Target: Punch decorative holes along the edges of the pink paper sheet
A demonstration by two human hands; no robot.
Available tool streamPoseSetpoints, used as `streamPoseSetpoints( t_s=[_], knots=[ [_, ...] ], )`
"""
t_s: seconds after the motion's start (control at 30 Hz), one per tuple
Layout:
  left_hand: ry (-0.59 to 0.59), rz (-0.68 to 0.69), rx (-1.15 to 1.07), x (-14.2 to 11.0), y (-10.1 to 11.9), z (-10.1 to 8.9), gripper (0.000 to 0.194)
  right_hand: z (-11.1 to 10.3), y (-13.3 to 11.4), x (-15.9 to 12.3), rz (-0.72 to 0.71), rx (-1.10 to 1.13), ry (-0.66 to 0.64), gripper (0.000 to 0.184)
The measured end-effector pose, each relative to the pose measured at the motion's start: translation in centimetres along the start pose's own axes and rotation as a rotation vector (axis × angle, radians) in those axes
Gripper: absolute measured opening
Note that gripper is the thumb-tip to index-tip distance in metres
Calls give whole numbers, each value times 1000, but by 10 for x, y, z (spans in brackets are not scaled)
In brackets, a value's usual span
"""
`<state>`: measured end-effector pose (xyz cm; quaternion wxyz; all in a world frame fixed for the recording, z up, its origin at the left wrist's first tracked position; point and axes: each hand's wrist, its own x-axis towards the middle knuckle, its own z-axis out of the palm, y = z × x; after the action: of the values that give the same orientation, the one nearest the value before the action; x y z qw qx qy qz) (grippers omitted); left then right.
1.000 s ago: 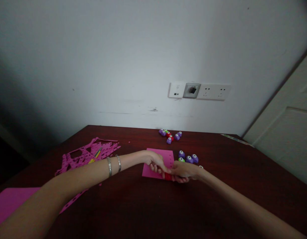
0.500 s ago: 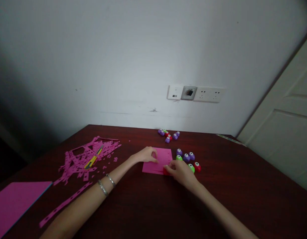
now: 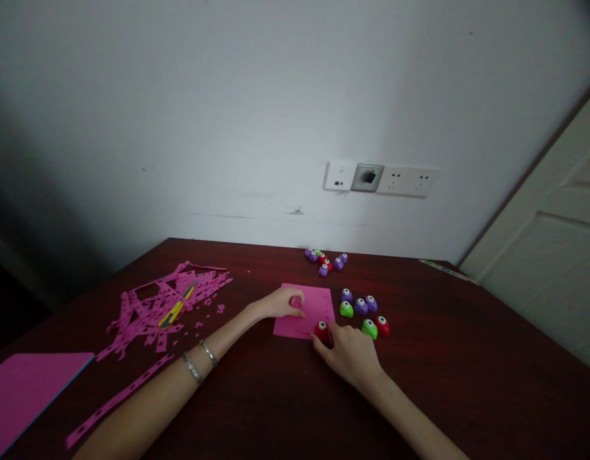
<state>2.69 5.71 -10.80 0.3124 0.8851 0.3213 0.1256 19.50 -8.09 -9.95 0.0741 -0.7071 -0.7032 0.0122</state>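
A pink sheet of paper (image 3: 318,300) lies on the table, with a row of small punched marks along its right side. My left hand (image 3: 281,302) rests on the sheet's left part, thumb and forefinger apart and nothing between them. At the lower right corner of the sheet sits a red craft paper punch (image 3: 321,329) with a white top button. The thumb and fingers of my right hand (image 3: 350,351) are around this punch from the near and right sides. Its button is uncovered. Just beyond the right hand stand a green punch (image 3: 346,309) and several others.
A tangle of punched pink paper scraps (image 3: 151,306) lies at the left, with a yellow utility knife (image 3: 177,306) on top. Nearer are a pink strip (image 3: 117,402) and a stack of pink paper (image 3: 36,390). More small punches (image 3: 324,270) stand near the wall.
My right hand has shifted its fingers off the top of the red punch to its sides, so the white button now shows. My left hand stays on the sheet.
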Motion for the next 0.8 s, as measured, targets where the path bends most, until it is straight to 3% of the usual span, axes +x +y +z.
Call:
streamPoseSetpoints(
  t_s=[0.57, 0.67, 0.8],
  knots=[
    [10, -14, -88, 2, -4, -1, 31, 8, 4, -3, -48, 7, 31, 36],
    [130, -82, -224, 2, -1, -11, 30, 6, 7, -2, -47, 36, 78, 35],
    [280, -313, -268, 2, -3, -24, 35, 2, 10, 0, -54, 95, 170, 33]
  ],
)
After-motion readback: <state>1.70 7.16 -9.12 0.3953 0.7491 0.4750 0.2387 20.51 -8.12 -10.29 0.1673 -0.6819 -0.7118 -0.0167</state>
